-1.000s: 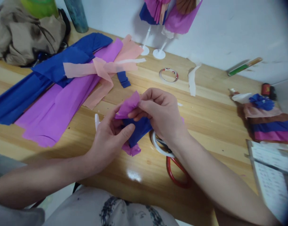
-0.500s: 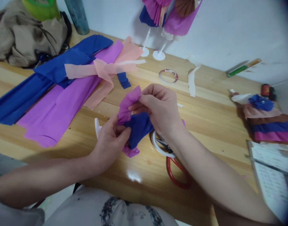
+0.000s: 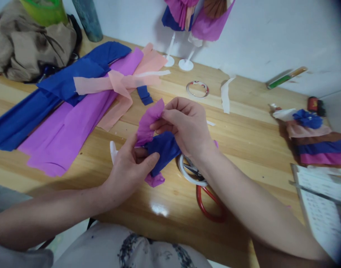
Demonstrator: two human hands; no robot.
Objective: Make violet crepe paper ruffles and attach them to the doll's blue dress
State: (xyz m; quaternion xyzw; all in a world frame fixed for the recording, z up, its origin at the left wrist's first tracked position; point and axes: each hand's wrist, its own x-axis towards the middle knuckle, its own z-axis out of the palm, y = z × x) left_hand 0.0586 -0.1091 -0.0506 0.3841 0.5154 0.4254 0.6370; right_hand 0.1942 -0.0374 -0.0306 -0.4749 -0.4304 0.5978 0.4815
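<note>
My right hand (image 3: 190,126) pinches the upper end of a gathered purple crepe paper strip (image 3: 148,121). With thumb and fingers, my left hand (image 3: 127,169) grips the strip's lower end together with a dark blue crepe paper piece (image 3: 165,149). More purple paper (image 3: 155,180) pokes out below the blue. A white rounded piece (image 3: 113,150) shows behind my left hand; what it belongs to is hidden. Under my right wrist lie scissors with red handles (image 3: 198,201), their blades across a white ring (image 3: 182,171), partly covered by my forearm.
Long blue (image 3: 83,70), purple (image 3: 61,137) and peach (image 3: 105,85) crepe papers lie to the left. At the back stand paper-dressed figures on white stands (image 3: 186,64). A tape ring (image 3: 197,96) is mid-table. A layered paper dress (image 3: 321,145) and a notebook (image 3: 315,197) sit right.
My left thumb has slid slightly right over the blue paper, and its fingers have shifted a little. The right hand keeps its pinch on the purple strip. The whole view has moved slightly.
</note>
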